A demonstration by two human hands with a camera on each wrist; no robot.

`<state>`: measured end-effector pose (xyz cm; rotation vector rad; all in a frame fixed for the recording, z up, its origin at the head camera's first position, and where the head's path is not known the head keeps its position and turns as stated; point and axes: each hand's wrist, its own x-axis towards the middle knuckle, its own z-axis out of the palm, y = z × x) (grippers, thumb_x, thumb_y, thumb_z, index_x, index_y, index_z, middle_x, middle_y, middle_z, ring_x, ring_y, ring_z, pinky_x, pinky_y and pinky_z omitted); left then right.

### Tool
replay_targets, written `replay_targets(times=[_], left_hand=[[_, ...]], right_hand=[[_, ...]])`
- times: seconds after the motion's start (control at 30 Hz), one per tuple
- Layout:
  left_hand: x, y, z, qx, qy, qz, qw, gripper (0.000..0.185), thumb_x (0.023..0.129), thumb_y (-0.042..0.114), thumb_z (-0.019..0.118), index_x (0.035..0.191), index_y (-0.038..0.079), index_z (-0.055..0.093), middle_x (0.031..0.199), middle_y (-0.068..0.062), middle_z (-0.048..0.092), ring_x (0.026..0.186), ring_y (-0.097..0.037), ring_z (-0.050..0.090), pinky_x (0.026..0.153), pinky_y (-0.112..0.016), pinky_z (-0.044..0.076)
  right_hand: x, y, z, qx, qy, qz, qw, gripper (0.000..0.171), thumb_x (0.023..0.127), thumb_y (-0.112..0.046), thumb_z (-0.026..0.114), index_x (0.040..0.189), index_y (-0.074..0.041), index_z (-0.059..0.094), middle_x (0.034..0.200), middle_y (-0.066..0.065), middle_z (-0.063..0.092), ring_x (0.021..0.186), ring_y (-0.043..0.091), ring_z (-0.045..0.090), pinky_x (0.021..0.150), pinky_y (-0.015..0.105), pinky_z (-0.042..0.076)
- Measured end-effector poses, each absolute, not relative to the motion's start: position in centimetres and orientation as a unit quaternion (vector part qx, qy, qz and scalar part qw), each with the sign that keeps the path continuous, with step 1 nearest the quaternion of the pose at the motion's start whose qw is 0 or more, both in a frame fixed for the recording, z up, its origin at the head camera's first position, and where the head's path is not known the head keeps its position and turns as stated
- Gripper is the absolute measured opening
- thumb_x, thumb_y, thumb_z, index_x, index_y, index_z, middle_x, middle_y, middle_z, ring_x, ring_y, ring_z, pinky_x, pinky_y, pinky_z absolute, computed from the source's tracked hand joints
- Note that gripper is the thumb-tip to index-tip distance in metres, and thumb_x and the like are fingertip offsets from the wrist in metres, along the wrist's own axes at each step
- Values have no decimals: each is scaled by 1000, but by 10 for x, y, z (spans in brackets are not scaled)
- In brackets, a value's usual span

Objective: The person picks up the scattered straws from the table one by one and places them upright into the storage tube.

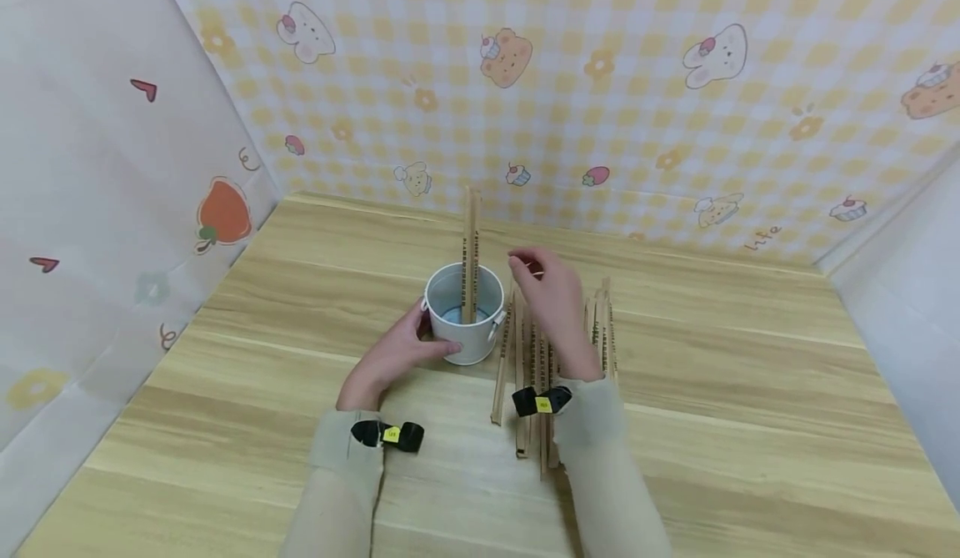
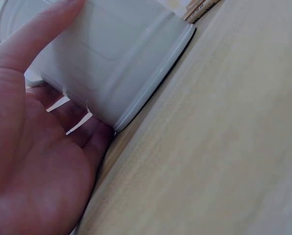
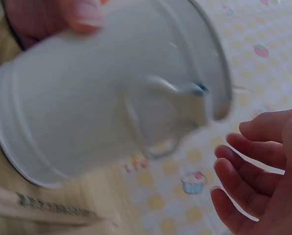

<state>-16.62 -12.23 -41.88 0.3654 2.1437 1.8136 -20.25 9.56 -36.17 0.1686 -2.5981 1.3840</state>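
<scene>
A small white metal bucket [image 1: 472,348] stands upright on the table with a pair of brown paper-wrapped chopsticks [image 1: 470,249] leaning up out of it. My left hand [image 1: 393,349] grips its left side, the thumb across the front wall and the fingers behind, as the left wrist view shows around the bucket [image 2: 111,58]. To the right of the rim hovers my right hand [image 1: 555,295], its fingers loosely bent. Nothing lies between those fingers in the right wrist view, where the hand [image 3: 263,181] is apart from the bucket [image 3: 77,103].
Several more wrapped chopsticks [image 1: 521,374] lie lengthwise on the wooden table [image 1: 712,391], right of the bucket and partly under the right forearm. Others [image 1: 604,324] lie beyond that wrist. A checked cloth backdrop [image 1: 600,124] rises behind the table.
</scene>
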Motion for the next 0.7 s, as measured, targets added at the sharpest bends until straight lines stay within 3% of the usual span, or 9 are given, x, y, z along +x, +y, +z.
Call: replay_targets(times=[0.3, 0.7], left_hand=[[-171, -123, -422, 130, 745, 637, 148, 88, 72, 19, 75, 141, 19, 21, 138, -5, 32, 128, -24, 27, 104, -41, 22], [-169, -123, -425, 130, 740, 642, 152, 89, 72, 19, 75, 141, 20, 20, 140, -5, 30, 129, -25, 26, 104, -42, 21]], right_hand=[[-206, 137, -360, 7, -873, 478, 94, 33, 88, -40, 52, 110, -18, 61, 100, -1, 61, 90, 13, 53, 70, 32, 45], [-198, 195, -382, -73, -885, 457, 56, 39, 89, -40, 49, 116, -12, 58, 104, 5, 60, 91, 19, 56, 73, 35, 45]])
